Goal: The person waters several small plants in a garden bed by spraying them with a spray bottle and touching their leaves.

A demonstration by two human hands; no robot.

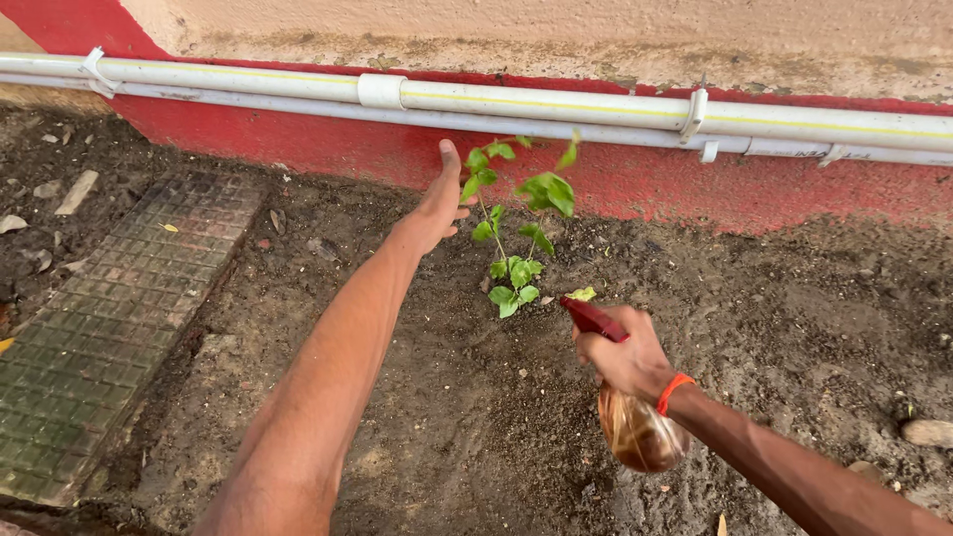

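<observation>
Nearest, the right hand (623,355), an orange band on its wrist, is clenched around the red trigger head of a clear plastic spray bottle with brownish liquid (635,427); the bottle hangs below the fist and its nozzle points at the plant. Just beyond, a small green-leaved seedling (516,233) stands upright in dark bare soil (774,328). The left hand (437,203) is stretched out, its grip released, fingers straight, just beside the seedling's upper leaves. To the left lies a mossy tiled paving slab (109,318). Farthest, white plastic pipes (556,104) run along a red-painted wall base (645,184).
</observation>
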